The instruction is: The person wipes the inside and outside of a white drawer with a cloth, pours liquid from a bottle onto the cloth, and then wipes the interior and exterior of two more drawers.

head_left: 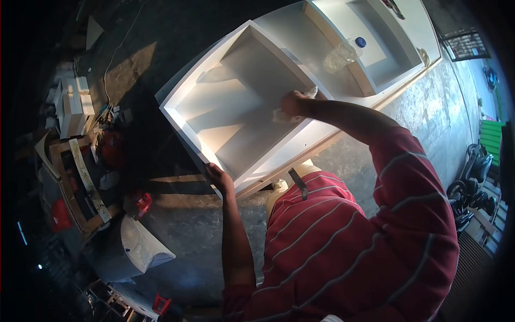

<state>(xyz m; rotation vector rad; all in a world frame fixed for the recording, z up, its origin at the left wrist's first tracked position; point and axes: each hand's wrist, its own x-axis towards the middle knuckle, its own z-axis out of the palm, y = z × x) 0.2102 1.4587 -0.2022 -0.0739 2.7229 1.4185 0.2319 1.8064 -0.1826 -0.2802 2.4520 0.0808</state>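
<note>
Clutching a white cloth (287,116) by one wall of the white tray (244,86), the right hand (293,103) could, pressing unevenly, shove it askew (left hand (218,176) at its outer edge, finger closure unclear).

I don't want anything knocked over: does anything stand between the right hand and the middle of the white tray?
Nothing visible does. The right hand holds a white cloth at one corner of the white tray. The clear bottle is outside it, and the left hand is at another corner.
</note>
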